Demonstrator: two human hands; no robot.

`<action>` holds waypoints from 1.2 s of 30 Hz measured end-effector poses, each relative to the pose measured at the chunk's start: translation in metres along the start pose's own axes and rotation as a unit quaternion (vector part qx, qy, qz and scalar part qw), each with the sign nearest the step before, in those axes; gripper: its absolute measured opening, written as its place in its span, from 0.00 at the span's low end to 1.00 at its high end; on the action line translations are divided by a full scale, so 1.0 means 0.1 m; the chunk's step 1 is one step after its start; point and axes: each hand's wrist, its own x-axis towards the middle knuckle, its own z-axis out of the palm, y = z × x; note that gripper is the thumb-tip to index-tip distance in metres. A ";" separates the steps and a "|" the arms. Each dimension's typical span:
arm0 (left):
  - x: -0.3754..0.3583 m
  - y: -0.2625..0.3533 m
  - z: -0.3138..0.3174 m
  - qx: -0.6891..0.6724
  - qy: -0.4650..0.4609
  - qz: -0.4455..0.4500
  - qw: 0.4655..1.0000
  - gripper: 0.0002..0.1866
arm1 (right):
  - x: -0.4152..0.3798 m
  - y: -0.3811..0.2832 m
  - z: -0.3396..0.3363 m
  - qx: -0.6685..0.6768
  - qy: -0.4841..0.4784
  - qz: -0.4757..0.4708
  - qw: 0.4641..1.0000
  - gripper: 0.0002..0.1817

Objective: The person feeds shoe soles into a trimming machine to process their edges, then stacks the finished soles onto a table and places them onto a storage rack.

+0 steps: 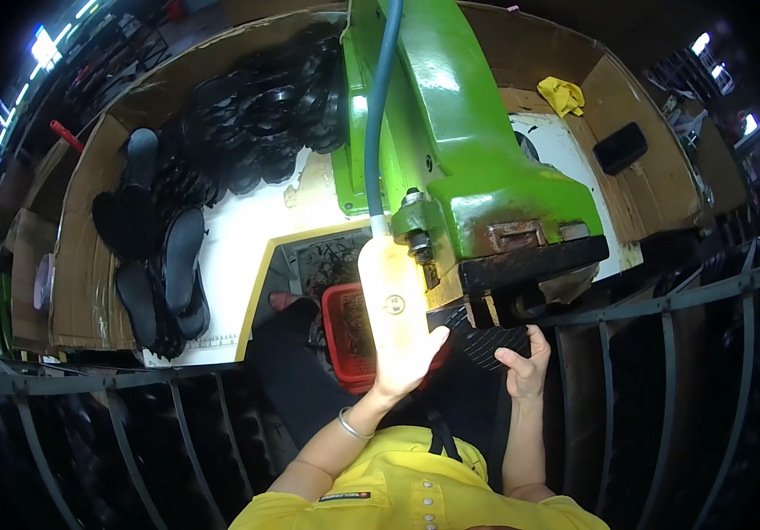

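A black ribbed shoe sole (484, 344) is under the head of the green machine (486, 132), its upper part hidden by the head. My right hand (526, 369) pinches the sole's right end between thumb and fingers. At the sole's left end is my left hand (405, 367), closed, its thumb against the edge. The lit lamp (391, 291) in front hides its other fingers, and glare washes out the hand. A blue-grey cable (377, 115) runs up from the lamp.
Black soles (256, 115) are heaped at the back left, with several insole-like pieces (184, 256) nearer. Cardboard walls (88, 230) edge the white tabletop (239, 230). A red basket (338, 340) stands below the cutout. On the right are a yellow cloth (562, 95), a black phone-like object (620, 147) and metal rails (663, 305).
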 end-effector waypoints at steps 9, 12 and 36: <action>0.05 0.35 -0.05 0.130 0.050 0.131 0.982 0.20 | 0.38 -0.36 0.16 -0.038 -0.030 -0.029 0.998 0.27; 0.13 0.56 -0.24 0.112 0.043 0.124 0.985 0.16 | 0.48 -0.32 0.34 -0.038 -0.071 -0.031 0.996 0.28; 0.04 0.17 -0.21 0.087 -0.050 0.043 0.994 0.12 | 0.04 0.63 0.56 -0.075 -0.167 0.004 0.983 0.25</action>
